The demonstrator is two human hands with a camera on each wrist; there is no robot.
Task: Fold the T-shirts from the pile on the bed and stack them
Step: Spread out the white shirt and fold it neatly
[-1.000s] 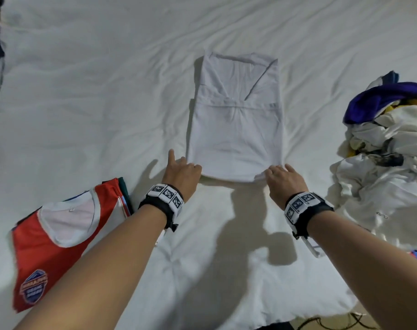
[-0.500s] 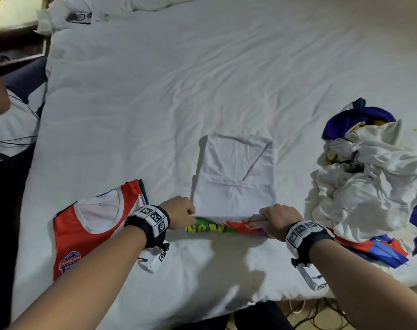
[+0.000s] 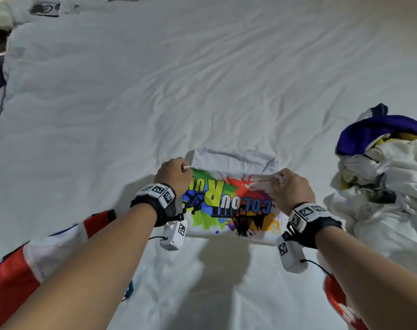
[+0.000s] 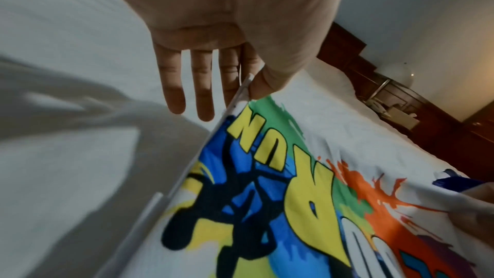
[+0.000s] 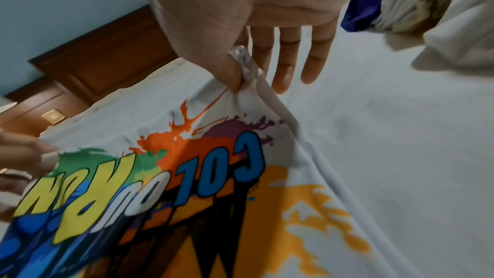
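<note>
A white T-shirt (image 3: 231,206) with a bright "COLOUR RUN" splash print lies half folded on the bed, its near part turned over so the print faces up. My left hand (image 3: 179,171) pinches the folded edge at its left corner (image 4: 244,86) between thumb and forefinger, the other fingers straight. My right hand (image 3: 286,186) pinches the right corner (image 5: 244,64) the same way. A strip of plain white shirt back (image 3: 236,158) shows beyond the lifted edge.
A loose pile of T-shirts (image 3: 381,182), white, purple and yellow, lies at the right. A folded red and white shirt (image 3: 43,253) lies at the near left under my forearm. Another red garment (image 3: 341,303) shows at the near right. White bedding (image 3: 179,79) stretches ahead.
Both hands took the shirt's near edge, lifted it and carried it away from me, turning the printed side up over the plain back.
</note>
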